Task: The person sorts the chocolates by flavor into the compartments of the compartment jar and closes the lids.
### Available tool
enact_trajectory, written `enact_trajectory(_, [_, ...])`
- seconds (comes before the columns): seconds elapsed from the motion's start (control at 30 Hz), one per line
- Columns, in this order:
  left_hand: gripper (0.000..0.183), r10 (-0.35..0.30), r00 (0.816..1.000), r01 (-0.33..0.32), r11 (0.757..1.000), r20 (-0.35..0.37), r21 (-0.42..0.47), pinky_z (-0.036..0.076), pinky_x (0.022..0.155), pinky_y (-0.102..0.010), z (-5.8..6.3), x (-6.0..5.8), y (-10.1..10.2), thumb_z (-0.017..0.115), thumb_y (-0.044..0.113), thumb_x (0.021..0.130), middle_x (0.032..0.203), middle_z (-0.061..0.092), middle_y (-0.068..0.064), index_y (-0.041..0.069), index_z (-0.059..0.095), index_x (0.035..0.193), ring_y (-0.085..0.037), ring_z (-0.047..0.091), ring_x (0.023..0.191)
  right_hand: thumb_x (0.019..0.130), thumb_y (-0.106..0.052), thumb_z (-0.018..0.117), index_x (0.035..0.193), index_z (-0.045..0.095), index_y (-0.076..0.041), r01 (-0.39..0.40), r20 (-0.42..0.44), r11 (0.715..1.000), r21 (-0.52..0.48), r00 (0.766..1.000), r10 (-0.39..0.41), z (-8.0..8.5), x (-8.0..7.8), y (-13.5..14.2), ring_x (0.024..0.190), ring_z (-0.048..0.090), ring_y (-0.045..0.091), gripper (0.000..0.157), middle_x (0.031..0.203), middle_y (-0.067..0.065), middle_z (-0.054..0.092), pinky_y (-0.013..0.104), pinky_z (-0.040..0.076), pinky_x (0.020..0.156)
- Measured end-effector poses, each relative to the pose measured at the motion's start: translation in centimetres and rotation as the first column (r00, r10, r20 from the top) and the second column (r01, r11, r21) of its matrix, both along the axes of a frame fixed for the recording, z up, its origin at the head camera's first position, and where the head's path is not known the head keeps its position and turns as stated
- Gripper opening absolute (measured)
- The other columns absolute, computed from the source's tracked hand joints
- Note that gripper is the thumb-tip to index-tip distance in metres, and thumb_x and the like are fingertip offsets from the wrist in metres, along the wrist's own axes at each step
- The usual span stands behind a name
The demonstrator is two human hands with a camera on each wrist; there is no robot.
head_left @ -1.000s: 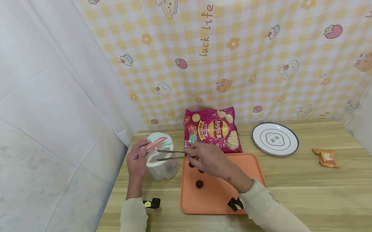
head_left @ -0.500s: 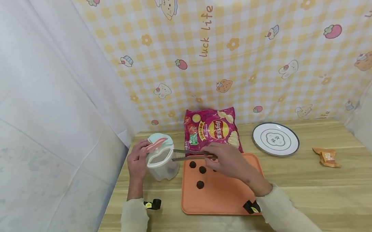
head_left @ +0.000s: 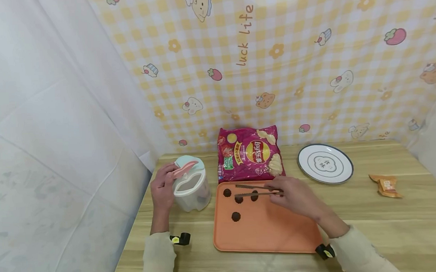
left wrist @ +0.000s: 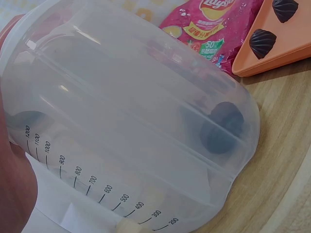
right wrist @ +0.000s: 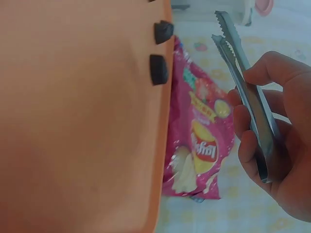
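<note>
My left hand (head_left: 163,190) grips the raised pink flap (head_left: 184,169) of a translucent storage jar (head_left: 193,197) with a pale blue and white top. One half of the top stands uncovered. Through the wall, the left wrist view shows a dark lump (left wrist: 223,127) at the bottom, beside the printed scale. My right hand (head_left: 295,195) holds metal tongs (right wrist: 262,116) over the orange tray (head_left: 264,234). The tongs' tips are apart, with nothing between them in the right wrist view. Below them lie several dark ridged chocolates, one of them (head_left: 236,216) nearer the front.
A purple chip bag (head_left: 249,155) leans against the checked curtain behind the tray. To its right sits a white plate (head_left: 325,164) with a dark rim. An orange wrapped snack (head_left: 386,185) lies farther right on the wooden table. A white curtain (head_left: 78,157) borders the left side.
My right hand has drawn the tongs rightward, from over the jar's opening to above the chocolates on the tray. The left hand keeps its hold on the pink flap.
</note>
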State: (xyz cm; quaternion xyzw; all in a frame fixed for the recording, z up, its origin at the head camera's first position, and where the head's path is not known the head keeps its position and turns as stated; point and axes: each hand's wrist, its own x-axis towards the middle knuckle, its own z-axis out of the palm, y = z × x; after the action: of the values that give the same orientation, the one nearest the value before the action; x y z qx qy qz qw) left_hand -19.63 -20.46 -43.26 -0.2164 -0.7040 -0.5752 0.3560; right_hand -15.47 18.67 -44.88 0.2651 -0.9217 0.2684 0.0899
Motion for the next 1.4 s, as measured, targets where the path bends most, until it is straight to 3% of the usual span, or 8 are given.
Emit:
enact_trajectory(0.13, [0.02,-0.004,1.0,0.004,1.0,-0.003,0.007,0.045,0.104,-0.031,0.0,0.0,0.0,0.05,-0.019,0.093,0.099,0.063,-0.041,-0.021,0.069,0.089,-0.054,0.056,0.11,0.086,-0.015,0.076,0.115,0.078,-0.01,0.007,0.005,0.998,0.061,1.0,-0.007,-0.7,-0.2,1.2,0.079,0.061,0.01,0.03,0.097,-0.005,0.071,0.029,0.054,0.067])
enact_trajectory(0.4, [0.02,-0.008,1.0,0.008,1.0,-0.013,0.011,0.045,0.104,-0.031,-0.1,0.0,0.0,0.049,-0.02,0.092,0.099,0.062,-0.042,-0.021,0.068,0.09,-0.054,0.055,0.109,0.084,-0.011,0.075,0.113,0.078,-0.008,0.045,0.076,0.992,0.114,0.996,-0.054,-1.5,-0.7,2.7,0.082,0.066,0.011,0.029,0.097,-0.002,0.072,0.033,0.057,0.071])
enact_trajectory(0.7, [0.019,0.002,1.0,-0.002,1.0,-0.001,0.006,0.044,0.106,-0.032,0.0,0.0,0.0,0.05,-0.018,0.094,0.101,0.063,-0.041,-0.021,0.069,0.09,-0.056,0.055,0.111,0.083,-0.015,0.078,0.108,0.078,-0.01,0.042,0.004,0.983,0.181,0.999,-0.043,-2.2,-0.2,3.2,0.08,0.068,0.013,0.026,0.094,-0.003,0.073,0.033,0.056,0.066])
enact_trajectory(1.03, [0.019,0.009,1.0,-0.009,1.0,0.016,0.005,0.043,0.107,-0.032,-0.1,0.1,-0.1,0.051,-0.016,0.095,0.101,0.064,-0.04,-0.02,0.069,0.091,-0.05,0.058,0.113,0.086,-0.013,0.081,0.108,0.08,-0.01,0.025,0.043,0.984,0.179,0.998,-0.034,-2.1,0.0,3.3,0.091,0.071,0.022,0.022,0.1,0.001,0.074,0.038,0.058,0.071])
enact_trajectory(1.4, [0.021,0.034,0.998,-0.034,0.999,0.048,-0.008,0.044,0.104,-0.027,0.1,0.1,0.1,0.051,-0.014,0.095,0.102,0.066,-0.038,-0.018,0.071,0.089,-0.055,0.054,0.113,0.086,-0.012,0.08,0.108,0.081,-0.01,0.02,0.013,0.986,0.168,1.0,-0.022,-2.5,-0.1,3.4,0.085,0.069,0.019,0.022,0.1,0.002,0.074,0.032,0.054,0.063])
